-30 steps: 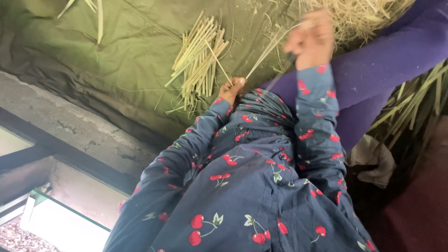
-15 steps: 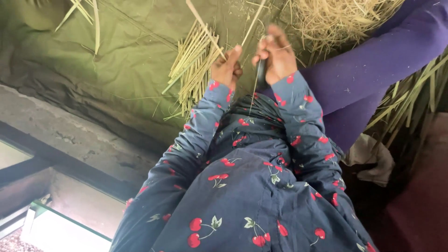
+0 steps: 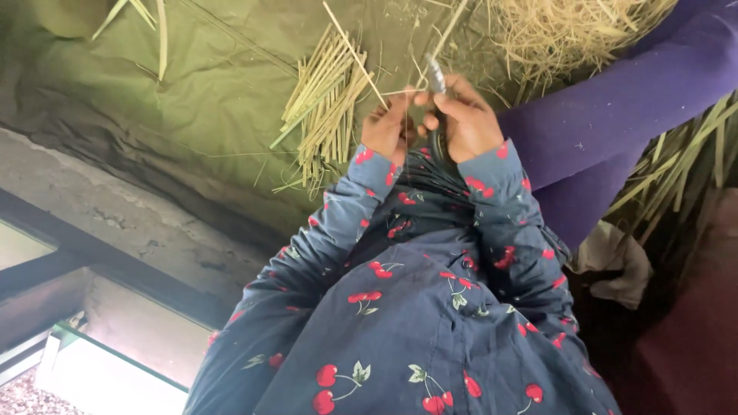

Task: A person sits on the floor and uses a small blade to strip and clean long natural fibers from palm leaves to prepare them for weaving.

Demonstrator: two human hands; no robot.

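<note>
My left hand [image 3: 387,129] and my right hand [image 3: 470,123] meet over a green tarp [image 3: 207,92], both in dark sleeves with a cherry print. The right hand grips a dark-handled tool with a grey blade [image 3: 436,77] that points away from me. The fingers of the left hand pinch a thin dry stalk [image 3: 355,55] right beside the blade. Just left of the hands, a small bundle of cut straw stalks [image 3: 327,100] lies on the tarp.
A loose heap of dry straw [image 3: 569,31] lies beyond the hands. A leg in purple cloth [image 3: 615,123] stretches to the right, with long green-yellow stalks [image 3: 684,161] beside it. A concrete ledge [image 3: 115,215] borders the tarp on the left.
My right hand came down from the straw heap and met my left hand. Both now work on a stalk beside the cut bundle, with the tool's blade raised between them.
</note>
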